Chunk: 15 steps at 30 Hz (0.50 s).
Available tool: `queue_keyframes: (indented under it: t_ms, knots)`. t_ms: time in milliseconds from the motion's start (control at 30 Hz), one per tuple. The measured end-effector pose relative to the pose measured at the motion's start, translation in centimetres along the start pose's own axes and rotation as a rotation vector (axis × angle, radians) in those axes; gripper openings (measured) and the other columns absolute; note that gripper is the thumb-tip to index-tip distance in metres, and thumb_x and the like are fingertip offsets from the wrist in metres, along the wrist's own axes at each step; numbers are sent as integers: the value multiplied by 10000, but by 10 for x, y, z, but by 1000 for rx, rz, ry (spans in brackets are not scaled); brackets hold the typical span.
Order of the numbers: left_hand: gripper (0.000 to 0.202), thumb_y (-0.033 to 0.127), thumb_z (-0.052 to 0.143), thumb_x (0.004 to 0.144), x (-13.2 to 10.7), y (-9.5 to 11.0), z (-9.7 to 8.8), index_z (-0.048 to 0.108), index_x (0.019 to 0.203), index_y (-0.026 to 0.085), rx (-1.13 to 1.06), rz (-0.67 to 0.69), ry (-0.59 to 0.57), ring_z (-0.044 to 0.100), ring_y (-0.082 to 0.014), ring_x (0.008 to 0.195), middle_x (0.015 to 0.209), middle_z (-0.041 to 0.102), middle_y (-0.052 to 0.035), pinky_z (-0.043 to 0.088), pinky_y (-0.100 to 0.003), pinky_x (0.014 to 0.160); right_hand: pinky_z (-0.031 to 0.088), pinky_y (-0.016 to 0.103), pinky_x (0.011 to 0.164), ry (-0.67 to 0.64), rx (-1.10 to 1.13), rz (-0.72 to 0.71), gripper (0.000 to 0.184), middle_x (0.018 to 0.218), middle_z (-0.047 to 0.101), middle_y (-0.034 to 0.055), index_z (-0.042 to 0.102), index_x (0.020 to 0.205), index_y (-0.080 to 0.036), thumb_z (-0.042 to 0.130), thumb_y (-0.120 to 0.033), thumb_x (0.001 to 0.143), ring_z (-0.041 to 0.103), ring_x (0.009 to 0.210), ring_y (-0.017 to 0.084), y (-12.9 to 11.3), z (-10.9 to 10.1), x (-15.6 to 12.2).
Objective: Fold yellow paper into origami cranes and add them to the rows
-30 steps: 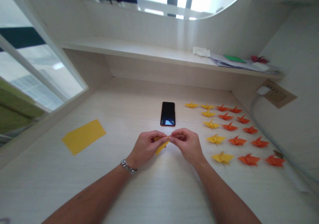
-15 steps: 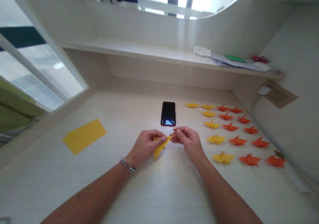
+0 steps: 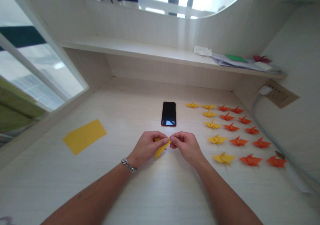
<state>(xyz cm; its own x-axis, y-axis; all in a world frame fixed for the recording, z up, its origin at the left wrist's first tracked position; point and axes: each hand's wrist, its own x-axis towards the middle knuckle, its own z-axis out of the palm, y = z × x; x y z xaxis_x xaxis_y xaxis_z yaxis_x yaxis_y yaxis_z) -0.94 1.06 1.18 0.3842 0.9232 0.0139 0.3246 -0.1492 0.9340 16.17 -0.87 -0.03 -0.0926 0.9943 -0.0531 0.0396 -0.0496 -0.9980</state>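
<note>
A folded piece of yellow paper point(image 3: 161, 150), roughly triangular, is held just above the desk in front of me. My left hand point(image 3: 150, 145) pinches its upper left part between thumb and fingers. At the paper's right-hand tip, my right hand point(image 3: 185, 145) closes thumb and forefinger on the corner. The fingers partly cover the paper, so its layers cannot be made out. Beyond the hands lies a black phone point(image 3: 169, 114), face up. A stack of flat yellow paper sheets point(image 3: 85, 136) rests to the left of my left hand.
Right of my hands stand rows of folded cranes, yellow ones point(image 3: 217, 139) and orange ones point(image 3: 238, 141). A grey cable point(image 3: 268, 136) runs along the right side from a wall socket point(image 3: 282, 93). A shelf point(image 3: 150, 53) with papers point(image 3: 233, 61) spans the back.
My right hand has moved slightly left and down, and its thumb and forefinger now pinch the paper's tip. My left hand keeps its hold, almost unmoved.
</note>
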Motion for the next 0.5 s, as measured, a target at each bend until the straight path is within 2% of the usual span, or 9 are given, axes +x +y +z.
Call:
queue_keyframes:
  t_ms: [400,500]
  knots:
    - [201,316,611,770,-2,3,-1,720,797,149,6,3,15,632,-179,727,792,719,-56,473,-253,665,495,258,572,-15,-97,-43,161,625,652,41,643,750,-136,602,-289,780,598,568,141,2,1,-1]
    - [198,318,632,755,-1,4,0,721,804,148,-45,-13,18,634,-176,724,791,722,-56,473,-248,662,490,253,571,16,-126,-73,159,613,646,37,633,743,-141,585,-284,793,594,565,140,1,1,-1]
